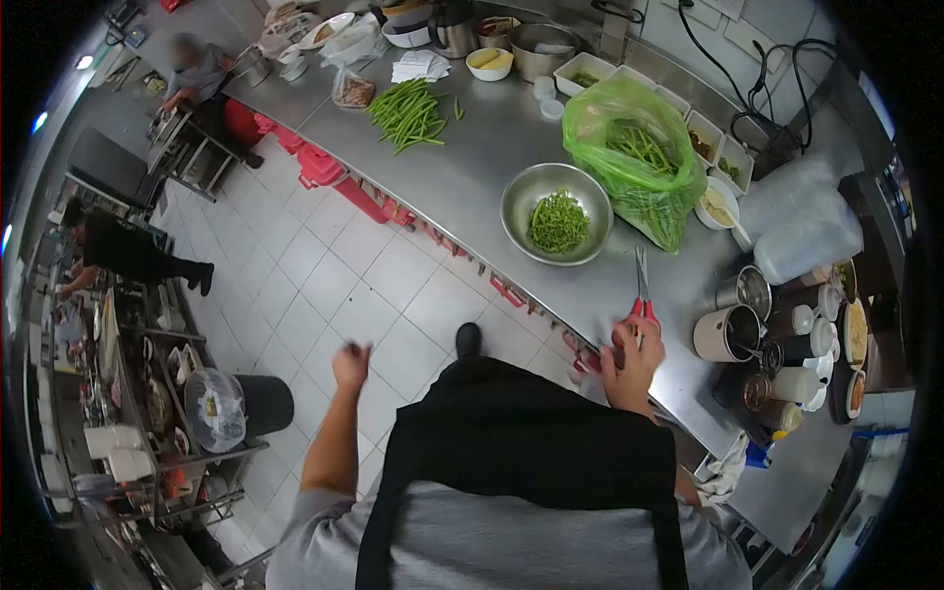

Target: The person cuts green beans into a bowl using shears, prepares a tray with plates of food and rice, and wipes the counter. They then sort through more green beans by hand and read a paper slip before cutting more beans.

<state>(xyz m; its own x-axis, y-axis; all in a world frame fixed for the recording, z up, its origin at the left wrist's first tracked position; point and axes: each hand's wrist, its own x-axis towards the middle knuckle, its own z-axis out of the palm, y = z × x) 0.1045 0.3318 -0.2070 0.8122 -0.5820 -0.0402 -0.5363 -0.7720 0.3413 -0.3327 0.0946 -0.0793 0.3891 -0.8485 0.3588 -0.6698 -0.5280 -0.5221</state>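
Note:
My right hand (634, 362) is at the counter's front edge, fingers curled at the red handles of a pair of scissors (643, 285). The blades point away from me over the steel surface. Out over the floor, away from the counter, my left hand (351, 366) is loosely closed, and I see nothing clearly in it. Beyond the scissors, a steel mixing bowl (513, 218) holds cut green pieces (559, 222). Beside it stands a green plastic bag (600, 118) with long green beans (641, 147) inside. A pile of whole green beans (407, 113) lies farther along the counter.
White containers (733, 162) line the wall behind the bag. Jars and pots (730, 332) crowd the right end of the counter (452, 187). Red bins (320, 165) sit under it. A lined trash bin (265, 403) and two people (123, 241) are at left.

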